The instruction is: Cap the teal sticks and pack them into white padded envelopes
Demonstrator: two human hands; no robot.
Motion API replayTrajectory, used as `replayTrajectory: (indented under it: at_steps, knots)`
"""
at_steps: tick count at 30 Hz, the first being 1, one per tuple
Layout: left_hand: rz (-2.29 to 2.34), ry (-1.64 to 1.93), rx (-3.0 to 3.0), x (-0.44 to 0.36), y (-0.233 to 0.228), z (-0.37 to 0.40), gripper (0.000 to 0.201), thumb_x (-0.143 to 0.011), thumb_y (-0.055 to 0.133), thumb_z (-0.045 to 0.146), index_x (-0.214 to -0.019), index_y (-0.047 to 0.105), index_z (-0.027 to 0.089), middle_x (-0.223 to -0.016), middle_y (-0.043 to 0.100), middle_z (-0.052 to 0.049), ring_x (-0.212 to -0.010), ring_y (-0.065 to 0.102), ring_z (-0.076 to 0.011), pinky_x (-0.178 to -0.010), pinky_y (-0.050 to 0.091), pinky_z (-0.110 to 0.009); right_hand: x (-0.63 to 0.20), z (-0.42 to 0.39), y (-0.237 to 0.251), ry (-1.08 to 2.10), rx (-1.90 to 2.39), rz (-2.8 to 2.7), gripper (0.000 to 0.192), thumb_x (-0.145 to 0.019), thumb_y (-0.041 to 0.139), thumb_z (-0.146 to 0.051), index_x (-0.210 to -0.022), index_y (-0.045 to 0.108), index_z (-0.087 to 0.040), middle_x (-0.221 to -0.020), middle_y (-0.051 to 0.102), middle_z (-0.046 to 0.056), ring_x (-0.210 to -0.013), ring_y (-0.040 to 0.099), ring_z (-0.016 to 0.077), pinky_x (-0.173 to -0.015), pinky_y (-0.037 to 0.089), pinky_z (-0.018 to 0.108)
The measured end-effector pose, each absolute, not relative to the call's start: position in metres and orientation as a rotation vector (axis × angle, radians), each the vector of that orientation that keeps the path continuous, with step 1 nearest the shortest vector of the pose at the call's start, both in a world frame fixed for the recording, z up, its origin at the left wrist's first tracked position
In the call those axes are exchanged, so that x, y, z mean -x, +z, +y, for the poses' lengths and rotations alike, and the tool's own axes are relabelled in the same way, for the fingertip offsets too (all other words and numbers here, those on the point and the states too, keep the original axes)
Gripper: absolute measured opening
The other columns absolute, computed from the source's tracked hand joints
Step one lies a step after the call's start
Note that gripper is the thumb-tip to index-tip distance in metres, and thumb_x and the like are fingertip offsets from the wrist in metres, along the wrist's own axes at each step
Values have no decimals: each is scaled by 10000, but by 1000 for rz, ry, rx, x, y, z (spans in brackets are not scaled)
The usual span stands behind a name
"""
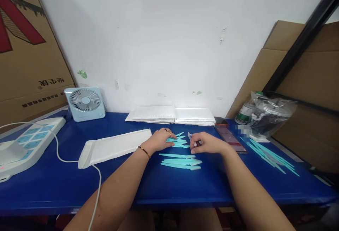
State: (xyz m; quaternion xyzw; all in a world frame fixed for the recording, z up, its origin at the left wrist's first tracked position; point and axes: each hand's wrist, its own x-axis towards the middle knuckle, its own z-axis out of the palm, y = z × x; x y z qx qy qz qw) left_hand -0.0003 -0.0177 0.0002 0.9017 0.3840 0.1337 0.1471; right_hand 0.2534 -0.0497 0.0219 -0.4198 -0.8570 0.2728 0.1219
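Observation:
My left hand [160, 139] lies palm down on a small cluster of teal plastic sticks [177, 141] at the middle of the blue table [53, 185], fingers spread over them. My right hand [205, 143] rests just to the right, its fingertips pinched on a small pale piece by the same cluster. Three more teal sticks [181, 162] lie side by side nearer me, apart from both hands. A white padded envelope [113, 147] lies flat to the left of my left hand, its flap end open.
A stack of white envelopes [172, 115] sits against the wall. A small fan [85, 103] and a power strip [29, 141] with a white cable stand at left. A phone [230, 138], a plastic bag [272, 113] and several teal sticks [272, 157] lie at right. Cardboard leans on both sides.

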Motion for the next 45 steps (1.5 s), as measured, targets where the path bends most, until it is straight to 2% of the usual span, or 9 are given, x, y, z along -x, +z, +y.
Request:
replayTrajectory:
  at_steps: [5, 8, 10, 13, 17, 25, 33, 40, 45]
  knots:
    - [1094, 545, -2581, -3, 5, -22, 324, -804, 547, 434, -1063, 626, 257, -1056, 610, -39, -1003, 527, -202, -828, 411, -271, -241, -53, 19, 809, 1194, -2643, 160, -707, 667, -340, -749, 669, -185, -748, 578, 9, -626, 511, 114, -559, 387, 217]
    - [954, 455, -2529, -5, 11, -29, 327, -817, 500, 489, -922, 665, 226, -890, 647, -23, -813, 585, -156, -681, 421, -228, -241, -52, 18, 748, 1205, -2623, 119, -720, 644, -293, -770, 649, -185, -766, 562, 10, -636, 503, 113, -569, 388, 216]
    - [919, 352, -2530, -7, 14, -34, 331, -750, 575, 509, -870, 679, 219, -823, 658, -15, -736, 594, -148, -610, 404, -221, -242, -52, 17, 719, 1215, -2608, 175, -689, 677, -294, -820, 634, -185, -771, 556, 9, -650, 503, 121, -573, 386, 218]
    - [954, 259, -2571, -10, 14, -37, 290, -657, 670, 467, -810, 688, 222, -786, 673, -8, -709, 601, -154, -559, 383, -222, -241, -50, 15, 711, 1258, -2577, 207, -682, 691, -300, -833, 609, -184, -740, 554, 0, -642, 499, 121, -556, 370, 213]
    - [1036, 189, -2517, -13, 13, -39, 148, -688, 628, 349, -736, 674, 217, -733, 683, 3, -654, 603, -135, -510, 374, -204, -237, -48, 10, 636, 1294, -2562, 140, -714, 663, -291, -782, 605, -183, -702, 551, -8, -614, 484, 112, -539, 341, 207]
    - [1096, 159, -2572, -16, 15, -44, 84, -630, 594, 243, -693, 646, 224, -714, 684, 31, -610, 587, -122, -493, 362, -202, -234, -52, 15, 685, 1328, -2571, 190, -704, 673, -352, -771, 631, -180, -666, 548, -21, -581, 466, 101, -516, 325, 206]
    - [1264, 368, -2697, -7, 17, -32, 126, -710, 529, 211, -735, 653, 217, -755, 681, 4, -685, 596, -149, -558, 369, -234, -261, -40, 12, 683, 1440, -2345, 212, -716, 642, -371, -719, 615, -160, -628, 574, -6, -557, 482, 108, -501, 317, 209]
    - [1208, 472, -2628, -6, 12, -27, 186, -715, 600, 307, -867, 659, 219, -836, 672, -4, -754, 596, -154, -612, 388, -226, -264, -48, 22, 838, 1355, -2418, 274, -685, 676, -423, -765, 659, -161, -623, 574, -6, -565, 488, 110, -510, 344, 206]
    - [1014, 405, -2522, -11, 14, -37, 241, -747, 582, 430, -810, 668, 214, -773, 669, 4, -663, 586, -124, -532, 357, -204, -246, -58, 23, 965, 1289, -2669, 167, -655, 691, -289, -763, 664, -164, -644, 577, -12, -574, 502, 104, -513, 360, 196]
